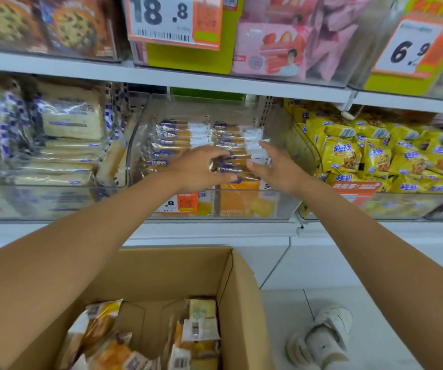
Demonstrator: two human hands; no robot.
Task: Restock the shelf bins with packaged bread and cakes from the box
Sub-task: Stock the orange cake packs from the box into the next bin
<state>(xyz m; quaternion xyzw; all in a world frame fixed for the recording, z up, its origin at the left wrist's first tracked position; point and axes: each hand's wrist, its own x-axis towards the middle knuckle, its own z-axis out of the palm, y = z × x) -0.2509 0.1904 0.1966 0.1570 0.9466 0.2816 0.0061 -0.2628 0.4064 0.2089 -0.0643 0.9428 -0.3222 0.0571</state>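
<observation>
1. The grip of the left hand (201, 169) is narrow. Its fingers are curled over the cake packets (228, 134) and its thumb is set beneath them, so a few packets are held.
2. The grip of the right hand (276, 169) is wide (fingers spread and relaxed). Its fingertips (264, 144) are laid against the white ends of the same row, and nothing is enclosed.
3. The cake packets are stood on edge in two rows inside the clear middle bin (285, 201) on the shelf. Both hands are placed at the right-hand row, near the front of the bin.
4. Sliced bread packets (71, 121) are stacked in the bin just to the left, and yellow snack packets (375, 156) are heaped in the bin to the right.
5. A price tag (161, 20) reading 18.8 is hung from the shelf above.
6. The cardboard box (177, 273) is seen open below the arms, well apart from the middle bin. More packaged bread (201, 324) is lying in it, loosely piled.
7. A pale shoe (327, 337) is seen on the floor just to the right of the box.
</observation>
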